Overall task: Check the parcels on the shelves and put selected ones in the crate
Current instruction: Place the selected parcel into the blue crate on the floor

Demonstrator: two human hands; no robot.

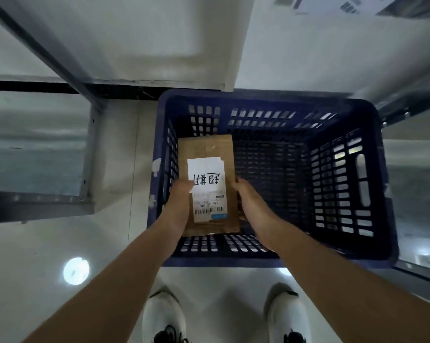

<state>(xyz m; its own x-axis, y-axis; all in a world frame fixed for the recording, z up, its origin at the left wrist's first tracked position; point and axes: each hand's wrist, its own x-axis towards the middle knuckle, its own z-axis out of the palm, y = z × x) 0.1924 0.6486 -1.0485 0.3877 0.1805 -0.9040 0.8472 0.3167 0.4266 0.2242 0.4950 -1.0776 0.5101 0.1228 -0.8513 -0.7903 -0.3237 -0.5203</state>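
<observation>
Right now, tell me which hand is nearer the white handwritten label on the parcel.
Left. The left hand holds the parcel by its left edge, thumb on the label; the right hand holds its right edge, clear of the label.

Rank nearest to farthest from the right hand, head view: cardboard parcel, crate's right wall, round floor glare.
1. the cardboard parcel: held by the right hand.
2. the crate's right wall: to the hand's right.
3. the floor glare: outside the crate, far left.
</observation>
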